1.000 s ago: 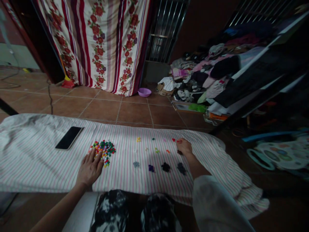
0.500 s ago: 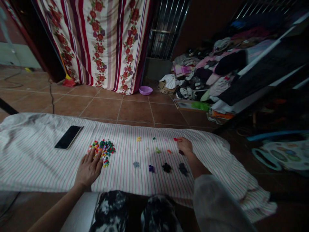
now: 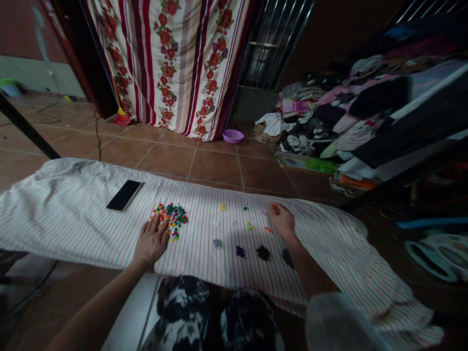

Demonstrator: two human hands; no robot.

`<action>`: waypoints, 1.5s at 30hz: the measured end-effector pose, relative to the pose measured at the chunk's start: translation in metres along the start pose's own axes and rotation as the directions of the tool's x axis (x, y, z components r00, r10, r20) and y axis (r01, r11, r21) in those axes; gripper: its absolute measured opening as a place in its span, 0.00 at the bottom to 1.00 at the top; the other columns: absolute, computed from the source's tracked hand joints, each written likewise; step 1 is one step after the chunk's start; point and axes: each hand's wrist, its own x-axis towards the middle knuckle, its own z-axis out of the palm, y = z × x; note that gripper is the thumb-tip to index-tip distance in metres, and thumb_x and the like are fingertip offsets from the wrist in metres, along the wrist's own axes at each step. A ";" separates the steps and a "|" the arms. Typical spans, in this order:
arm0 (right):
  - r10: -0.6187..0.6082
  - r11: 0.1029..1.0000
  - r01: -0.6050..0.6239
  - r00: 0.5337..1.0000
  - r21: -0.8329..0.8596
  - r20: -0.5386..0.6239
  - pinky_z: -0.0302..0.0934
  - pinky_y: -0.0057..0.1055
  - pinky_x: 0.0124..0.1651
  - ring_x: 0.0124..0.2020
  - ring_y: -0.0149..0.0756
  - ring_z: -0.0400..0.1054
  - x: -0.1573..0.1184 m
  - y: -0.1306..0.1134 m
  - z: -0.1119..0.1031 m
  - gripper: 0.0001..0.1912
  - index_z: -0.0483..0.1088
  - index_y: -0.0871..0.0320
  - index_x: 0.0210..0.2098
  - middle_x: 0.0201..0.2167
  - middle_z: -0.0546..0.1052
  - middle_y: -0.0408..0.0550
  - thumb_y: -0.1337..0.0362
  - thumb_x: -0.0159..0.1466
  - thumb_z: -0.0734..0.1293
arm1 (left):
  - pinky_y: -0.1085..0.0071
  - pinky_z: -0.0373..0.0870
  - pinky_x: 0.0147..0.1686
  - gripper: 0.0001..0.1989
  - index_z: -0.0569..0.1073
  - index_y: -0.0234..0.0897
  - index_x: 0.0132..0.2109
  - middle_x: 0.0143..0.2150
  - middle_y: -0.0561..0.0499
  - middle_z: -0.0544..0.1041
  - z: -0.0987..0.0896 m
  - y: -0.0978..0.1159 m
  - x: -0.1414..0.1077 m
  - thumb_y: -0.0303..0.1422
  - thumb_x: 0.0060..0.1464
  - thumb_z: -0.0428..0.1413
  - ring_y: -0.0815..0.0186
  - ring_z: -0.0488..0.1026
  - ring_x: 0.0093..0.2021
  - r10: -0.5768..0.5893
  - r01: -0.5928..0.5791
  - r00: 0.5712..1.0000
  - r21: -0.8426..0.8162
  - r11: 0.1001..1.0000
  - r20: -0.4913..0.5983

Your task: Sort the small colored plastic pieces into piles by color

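Observation:
My left hand (image 3: 151,242) lies palm down with its fingers spread on the near left edge of a pile of small multicoloured pieces (image 3: 177,213), bead- or block-like. My right hand (image 3: 282,219) is curled low over the striped cloth (image 3: 204,265), its fingers bent in; what they hold, if anything, is hidden. Close beside it are pink pieces (image 3: 263,212) and orange pieces (image 3: 268,229). Small single-colour groups lie between the hands: yellow (image 3: 222,207), dark green (image 3: 245,208), lime (image 3: 250,226), grey (image 3: 218,243), dark purple (image 3: 240,251) and black (image 3: 263,252). My right forearm partly covers a dark grey group (image 3: 287,258).
A phone (image 3: 125,196) lies on the cloth left of the pile. Beyond the cloth, a purple basin (image 3: 233,136) stands on the tiled floor by a floral curtain (image 3: 168,73). Heaped clothes (image 3: 329,112) fill the back right. My knees (image 3: 252,319) are at the near edge.
The whole view has shifted, so the scene sits further right. My right hand has moved slightly left over the cloth, and the red piece at its fingertips no longer shows. My left hand stays on the pile.

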 end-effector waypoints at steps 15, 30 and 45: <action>-0.684 0.702 0.476 0.657 0.531 0.316 0.65 0.31 0.48 0.41 0.35 0.72 -0.161 -0.157 0.105 0.13 0.77 0.55 0.38 0.37 0.78 0.47 0.72 0.62 0.61 | 0.52 0.58 0.62 0.23 0.68 0.37 0.60 0.66 0.37 0.63 -0.002 0.001 0.000 0.35 0.64 0.41 0.53 0.58 0.67 -0.016 0.016 1.000 -0.042 0.999 0.002; -0.716 0.692 0.630 0.533 0.353 0.452 0.61 0.30 0.50 0.44 0.35 0.69 -0.173 -0.198 0.116 0.12 0.74 0.52 0.42 0.39 0.75 0.45 0.72 0.63 0.63 | 0.49 0.58 0.61 0.24 0.68 0.35 0.61 0.67 0.37 0.62 0.000 0.002 0.000 0.38 0.62 0.42 0.50 0.59 0.67 -0.037 0.032 0.998 -0.101 0.994 -0.049; -0.603 0.777 0.413 0.707 0.476 0.370 0.64 0.27 0.40 0.34 0.32 0.70 -0.179 -0.185 0.124 0.08 0.70 0.54 0.37 0.32 0.76 0.41 0.71 0.60 0.63 | 0.52 0.58 0.61 0.24 0.69 0.36 0.60 0.66 0.38 0.64 -0.002 0.002 -0.001 0.38 0.62 0.42 0.51 0.61 0.65 -0.027 0.022 0.998 -0.077 0.997 -0.060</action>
